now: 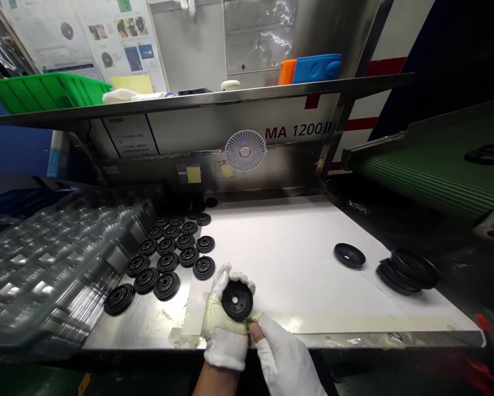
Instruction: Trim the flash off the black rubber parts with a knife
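Note:
My left hand [224, 327], in a white glove with taped fingers, cups a round black plastic disc [237, 300] at the near edge of the table. My right hand [278, 352], also gloved in white, has its thumb and fingertips pinched at the disc's lower right rim. Rows of several matching black discs [168, 254] lie flat to the left on the steel surface. One disc [349, 255] lies alone on the white sheet [288, 258], and a small stack of black discs [407, 270] sits at its right edge.
Clear plastic trays [53, 264] are stacked at the left. A small white fan [245, 150] hangs under a steel shelf [197, 102] carrying a green bin [44, 91]. A green conveyor belt [440, 165] with a black part runs at the right.

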Demonstrator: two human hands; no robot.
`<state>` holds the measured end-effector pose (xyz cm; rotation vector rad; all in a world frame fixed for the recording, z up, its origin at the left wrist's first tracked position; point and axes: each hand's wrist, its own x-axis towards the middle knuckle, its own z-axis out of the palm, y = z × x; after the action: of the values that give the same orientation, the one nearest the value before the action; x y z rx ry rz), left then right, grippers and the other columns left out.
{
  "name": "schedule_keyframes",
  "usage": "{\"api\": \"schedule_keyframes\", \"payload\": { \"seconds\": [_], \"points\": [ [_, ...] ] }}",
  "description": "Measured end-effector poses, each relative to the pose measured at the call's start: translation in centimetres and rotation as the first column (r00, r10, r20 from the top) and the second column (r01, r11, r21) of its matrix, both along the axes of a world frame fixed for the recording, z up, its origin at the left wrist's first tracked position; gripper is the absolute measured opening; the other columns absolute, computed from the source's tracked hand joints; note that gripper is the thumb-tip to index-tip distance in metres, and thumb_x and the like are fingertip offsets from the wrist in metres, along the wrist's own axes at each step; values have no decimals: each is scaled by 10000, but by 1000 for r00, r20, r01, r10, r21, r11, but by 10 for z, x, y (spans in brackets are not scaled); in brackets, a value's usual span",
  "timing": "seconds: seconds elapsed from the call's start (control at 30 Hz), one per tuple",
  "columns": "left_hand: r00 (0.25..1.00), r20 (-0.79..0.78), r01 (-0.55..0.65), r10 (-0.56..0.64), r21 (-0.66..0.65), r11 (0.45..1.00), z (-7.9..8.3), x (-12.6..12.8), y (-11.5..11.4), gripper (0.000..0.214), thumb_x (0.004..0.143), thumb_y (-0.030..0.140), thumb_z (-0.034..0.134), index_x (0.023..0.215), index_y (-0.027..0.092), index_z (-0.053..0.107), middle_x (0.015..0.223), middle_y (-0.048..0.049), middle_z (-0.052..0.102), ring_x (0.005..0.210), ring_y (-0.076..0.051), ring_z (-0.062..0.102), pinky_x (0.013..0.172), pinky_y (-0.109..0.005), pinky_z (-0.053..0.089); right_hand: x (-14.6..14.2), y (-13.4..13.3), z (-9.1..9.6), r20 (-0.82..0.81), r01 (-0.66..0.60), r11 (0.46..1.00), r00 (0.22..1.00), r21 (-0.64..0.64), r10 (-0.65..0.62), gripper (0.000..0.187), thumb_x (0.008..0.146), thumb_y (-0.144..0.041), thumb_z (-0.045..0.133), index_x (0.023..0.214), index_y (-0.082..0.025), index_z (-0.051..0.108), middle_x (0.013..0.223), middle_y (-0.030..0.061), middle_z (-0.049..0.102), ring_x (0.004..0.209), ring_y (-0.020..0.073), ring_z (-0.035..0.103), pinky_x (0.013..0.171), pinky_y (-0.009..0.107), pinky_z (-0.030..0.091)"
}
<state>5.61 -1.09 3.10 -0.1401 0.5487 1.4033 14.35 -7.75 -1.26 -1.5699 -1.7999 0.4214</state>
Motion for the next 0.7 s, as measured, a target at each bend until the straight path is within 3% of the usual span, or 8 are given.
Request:
{"api": "schedule_keyframes", "payload": {
  "seconds": [0.17, 0.47, 0.6, 0.7],
  "points": [
    [1000, -25, -14, 17, 115, 993, -9, -2, -1, 142, 745, 100, 554, 871, 165, 547, 721, -36, 579, 698, -136, 578, 745, -327, 495, 7, 3, 5, -51, 32, 998, 998, -51, -35, 292, 911, -363, 265, 787, -253, 506, 661, -11, 594, 575, 167, 563, 501, 247, 402],
    [995, -80, -48, 64, 186, 981, -11, 4, -2, 234, 730, 86, 535, 942, 180, 561, 727, -20, 594, 690, -114, 580, 774, -310, 487, 1, 1, 3, 128, 46, 993, 990, 112, -61, 288, 915, -331, 300, 710, -249, 485, 571, -26, 581, 482, 162, 555, 431, 261, 331],
    [992, -107, 91, -74, 169, 981, -8, 1, -5, 283, 730, 153, 536, 1013, 155, 547, 829, -86, 612, 833, -215, 595, 766, -400, 482, 5, 2, 6, 66, 27, 998, 997, 58, -31, 296, 918, -353, 288, 729, -250, 491, 601, -23, 587, 509, 155, 557, 441, 242, 355],
    [991, -78, 120, -109, 170, 978, -9, -2, -6, 260, 722, 157, 521, 980, 149, 555, 765, -74, 594, 736, -193, 587, 686, -356, 487, 11, 3, 9, 42, 32, 999, 999, 20, -33, 274, 916, -335, 277, 811, -252, 516, 655, -13, 600, 567, 163, 577, 485, 242, 398]
  ]
}}
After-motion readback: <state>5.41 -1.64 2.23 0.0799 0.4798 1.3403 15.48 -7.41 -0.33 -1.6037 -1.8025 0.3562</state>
